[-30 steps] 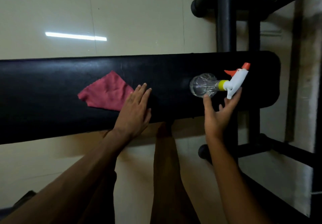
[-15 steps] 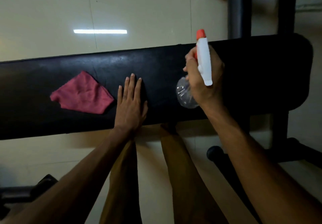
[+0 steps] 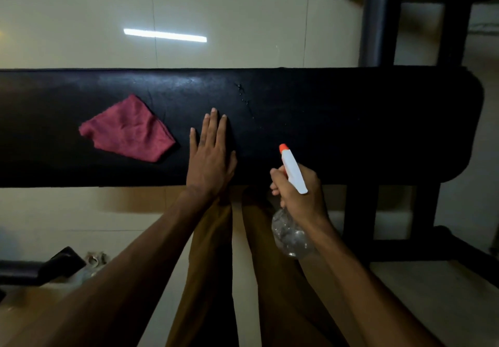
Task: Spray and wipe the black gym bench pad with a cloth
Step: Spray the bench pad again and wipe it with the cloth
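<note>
Right hand (image 3: 297, 195) is wrapping tight around the neck of the spray bottle (image 3: 293, 228), fingers curled over the trigger side, white head and orange nozzle (image 3: 283, 147) pointing up-left twd the black bench pad (image 3: 351, 119). The hand is sitting at the pad's near edge, bottle hanging just off it, so the clear body is dangling below the pad over the person's legs (image 3: 243, 279). Bottle body is see-thru w/ glints inside; can't tell how much liquid is in it.

Left hand (image 3: 212, 157) is lying flat, palm down on the pad, fingers straight and close together, gripping nothing. Red cloth (image 3: 127, 133) is resting crumpled on the pad just left of that hand, near but not touching, well apart from the bottle hand.

A thin trail of wet droplets (image 3: 244, 96) is glinting on the pad beyond the left fingertips, between the two hands and further back. Pad is running left to right across the view, rounded end at the right, black frame posts (image 3: 375, 17) rising behind it. Pale tiled floor (image 3: 81, 17) is catching a bright strip of light reflection (image 3: 164, 35).
</note>
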`<state>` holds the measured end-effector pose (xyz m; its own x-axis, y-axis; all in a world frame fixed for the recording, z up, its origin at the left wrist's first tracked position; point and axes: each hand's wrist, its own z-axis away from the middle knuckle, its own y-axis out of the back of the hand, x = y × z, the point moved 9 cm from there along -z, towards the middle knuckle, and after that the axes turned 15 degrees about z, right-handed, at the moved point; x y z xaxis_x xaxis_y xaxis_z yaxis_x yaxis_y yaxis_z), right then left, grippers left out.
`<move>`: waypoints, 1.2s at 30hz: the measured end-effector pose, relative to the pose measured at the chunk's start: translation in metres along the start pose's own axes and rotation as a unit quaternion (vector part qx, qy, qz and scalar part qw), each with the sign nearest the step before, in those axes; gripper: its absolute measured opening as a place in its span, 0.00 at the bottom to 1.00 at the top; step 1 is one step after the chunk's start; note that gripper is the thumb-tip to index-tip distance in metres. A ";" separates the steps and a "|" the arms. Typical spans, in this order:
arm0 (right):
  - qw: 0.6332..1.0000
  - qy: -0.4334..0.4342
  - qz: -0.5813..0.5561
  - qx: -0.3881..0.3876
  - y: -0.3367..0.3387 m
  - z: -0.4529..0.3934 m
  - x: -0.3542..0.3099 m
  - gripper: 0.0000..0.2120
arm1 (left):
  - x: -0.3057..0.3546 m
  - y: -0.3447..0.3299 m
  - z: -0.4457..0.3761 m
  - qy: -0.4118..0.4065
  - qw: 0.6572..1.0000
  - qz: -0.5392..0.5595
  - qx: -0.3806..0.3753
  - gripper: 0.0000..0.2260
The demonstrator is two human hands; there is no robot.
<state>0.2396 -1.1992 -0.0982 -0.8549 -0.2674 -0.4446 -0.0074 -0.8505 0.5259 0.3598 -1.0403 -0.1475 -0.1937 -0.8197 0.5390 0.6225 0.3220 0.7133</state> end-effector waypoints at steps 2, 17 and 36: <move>1.000 0.003 0.028 0.011 0.012 0.003 0.007 0.12 | 0.007 -0.008 0.001 -0.012 1.000 -0.012 -0.021 0.35; 0.997 -0.072 -0.004 -0.023 0.035 0.048 0.090 0.08 | 0.065 -0.053 -0.002 -0.079 0.986 -0.096 -0.109 0.39; 0.986 -0.060 -0.052 0.147 0.138 0.043 0.119 0.07 | 0.122 -0.076 -0.012 -0.147 0.969 -0.120 -0.159 0.37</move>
<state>0.1150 -1.3285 -0.0473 -0.8965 -0.1149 -0.4278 -0.2338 -0.6975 0.6774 0.2978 -1.1707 -0.1417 -0.5399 -0.6675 0.5128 0.7262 -0.0612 0.6848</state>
